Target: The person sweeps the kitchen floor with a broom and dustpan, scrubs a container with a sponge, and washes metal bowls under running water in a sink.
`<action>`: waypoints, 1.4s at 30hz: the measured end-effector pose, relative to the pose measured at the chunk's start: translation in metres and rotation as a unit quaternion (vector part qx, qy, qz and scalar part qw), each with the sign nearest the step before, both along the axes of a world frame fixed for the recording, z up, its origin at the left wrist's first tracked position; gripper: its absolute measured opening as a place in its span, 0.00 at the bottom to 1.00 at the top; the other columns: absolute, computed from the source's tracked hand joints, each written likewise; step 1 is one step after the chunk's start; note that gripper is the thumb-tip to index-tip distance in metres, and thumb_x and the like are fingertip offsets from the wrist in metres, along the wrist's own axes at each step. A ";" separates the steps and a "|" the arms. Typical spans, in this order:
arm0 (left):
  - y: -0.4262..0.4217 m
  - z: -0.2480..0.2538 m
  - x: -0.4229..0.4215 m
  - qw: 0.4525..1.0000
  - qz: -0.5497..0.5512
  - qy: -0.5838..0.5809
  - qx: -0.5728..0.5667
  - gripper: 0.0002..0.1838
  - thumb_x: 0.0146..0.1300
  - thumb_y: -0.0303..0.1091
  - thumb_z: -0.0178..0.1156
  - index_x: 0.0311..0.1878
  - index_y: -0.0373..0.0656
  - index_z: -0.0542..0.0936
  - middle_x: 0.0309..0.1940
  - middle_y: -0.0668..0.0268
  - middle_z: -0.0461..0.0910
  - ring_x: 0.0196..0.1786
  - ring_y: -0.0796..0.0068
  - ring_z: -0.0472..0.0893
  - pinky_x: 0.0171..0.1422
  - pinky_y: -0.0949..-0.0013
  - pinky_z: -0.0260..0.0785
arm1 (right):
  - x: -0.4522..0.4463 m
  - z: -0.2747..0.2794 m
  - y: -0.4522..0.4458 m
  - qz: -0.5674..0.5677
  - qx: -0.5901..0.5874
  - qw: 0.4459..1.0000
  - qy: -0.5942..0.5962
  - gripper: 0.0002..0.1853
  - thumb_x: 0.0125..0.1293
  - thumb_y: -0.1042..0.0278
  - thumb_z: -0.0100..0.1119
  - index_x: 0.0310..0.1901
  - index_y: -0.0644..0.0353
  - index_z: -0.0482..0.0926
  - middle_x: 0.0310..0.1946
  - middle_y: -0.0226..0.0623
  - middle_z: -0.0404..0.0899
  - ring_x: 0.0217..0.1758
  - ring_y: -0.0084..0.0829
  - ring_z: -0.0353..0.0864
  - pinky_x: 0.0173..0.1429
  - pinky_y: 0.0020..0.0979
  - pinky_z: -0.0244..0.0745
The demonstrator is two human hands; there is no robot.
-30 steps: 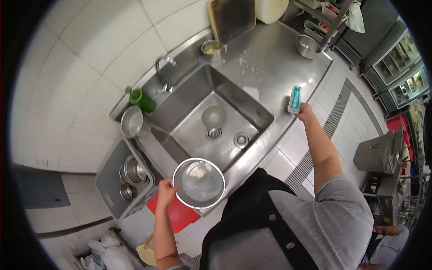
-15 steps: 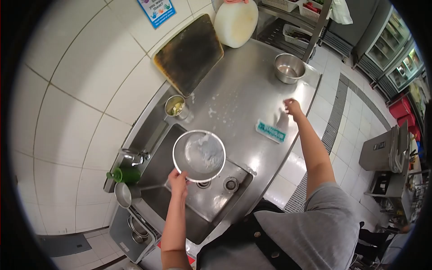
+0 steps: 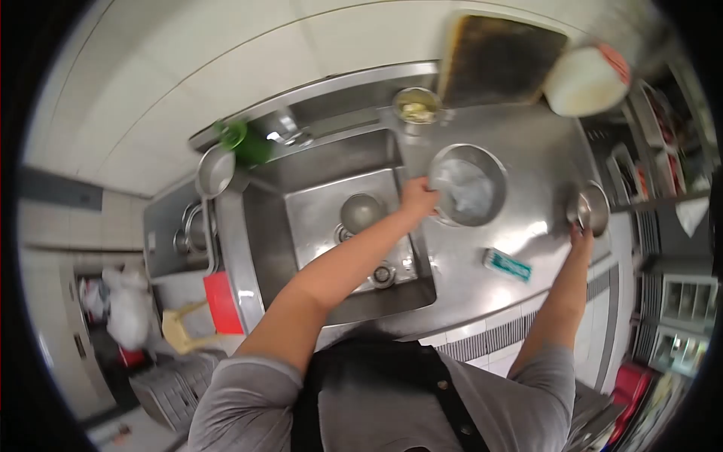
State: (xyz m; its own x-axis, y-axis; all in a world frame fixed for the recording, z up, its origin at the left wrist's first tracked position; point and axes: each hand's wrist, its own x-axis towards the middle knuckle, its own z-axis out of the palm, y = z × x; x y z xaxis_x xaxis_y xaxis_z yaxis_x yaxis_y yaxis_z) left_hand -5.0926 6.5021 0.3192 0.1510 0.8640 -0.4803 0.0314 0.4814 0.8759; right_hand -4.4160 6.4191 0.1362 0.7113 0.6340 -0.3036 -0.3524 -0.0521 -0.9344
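My left hand (image 3: 419,199) grips the left rim of a round metal bowl (image 3: 468,185) over the steel counter; something whitish and translucent lies inside it. At the counter's right end, my right hand (image 3: 581,233) is closed on the edge of a smaller steel bowl (image 3: 593,208), which is tilted and slightly blurred. A white and teal packet (image 3: 507,264) lies on the counter between my hands, near the front edge. Behind the larger bowl stands a steel container (image 3: 417,107) with pale yellow pieces in it.
The sink (image 3: 286,226) is left of the counter and has a round bowl (image 3: 361,214) in it. A green container (image 3: 248,143) and a metal pot (image 3: 216,172) stand by the faucet (image 3: 290,128). A dark board (image 3: 501,60) leans on the wall; a shelf rack is at right.
My left hand has carried the larger bowl from over the sink to the counter. My right hand let go of the packet, which lies on the counter, and took hold of the smaller bowl.
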 end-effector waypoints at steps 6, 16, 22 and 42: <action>0.020 0.014 -0.111 0.960 -0.030 0.217 0.172 0.30 0.58 0.55 0.64 0.49 0.34 0.76 0.46 0.47 0.78 0.51 0.54 0.78 0.61 0.55 0.67 | -0.103 0.112 -0.042 -0.129 0.042 0.982 0.129 0.17 0.70 0.70 0.48 0.56 0.70 0.65 0.55 0.52 0.63 0.57 0.52 0.67 0.62 0.59 0.73; 0.089 -0.043 -0.322 0.660 -0.084 0.655 0.359 0.41 0.63 0.42 0.59 0.69 0.22 0.53 0.72 0.41 0.49 0.77 0.49 0.46 0.78 0.53 0.43 | -0.375 0.401 -0.100 0.144 -0.059 0.976 -0.151 0.19 0.66 0.66 0.57 0.57 0.61 0.74 0.50 0.34 0.76 0.51 0.27 0.77 0.48 0.30 0.77; 0.126 -0.068 -0.334 0.892 -0.045 0.402 0.204 0.55 0.54 0.53 0.67 0.71 0.25 0.49 0.70 0.43 0.57 0.74 0.49 0.55 0.74 0.52 0.53 | -0.561 0.363 -0.058 0.294 -0.215 0.901 -0.237 0.18 0.63 0.64 0.58 0.55 0.55 0.75 0.43 0.29 0.79 0.45 0.22 0.78 0.39 0.25 0.74; -0.247 -0.072 -0.368 0.983 0.140 0.052 -0.106 0.31 0.65 0.48 0.60 0.62 0.32 0.70 0.57 0.51 0.75 0.60 0.68 0.73 0.61 0.67 0.65 | -0.697 0.127 0.054 0.552 -0.330 0.750 -0.154 0.15 0.56 0.67 0.59 0.43 0.65 0.81 0.31 0.41 0.82 0.22 0.36 0.82 0.27 0.36 0.83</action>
State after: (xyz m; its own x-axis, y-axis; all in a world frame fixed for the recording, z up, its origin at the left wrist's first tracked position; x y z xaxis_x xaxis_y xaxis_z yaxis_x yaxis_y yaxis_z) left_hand -5.4606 6.2552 0.2474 -0.1384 0.7438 -0.6539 -0.0440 0.6550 0.7543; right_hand -5.1127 6.4734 0.2628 -0.0362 0.6724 -0.7393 0.4741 -0.6397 -0.6050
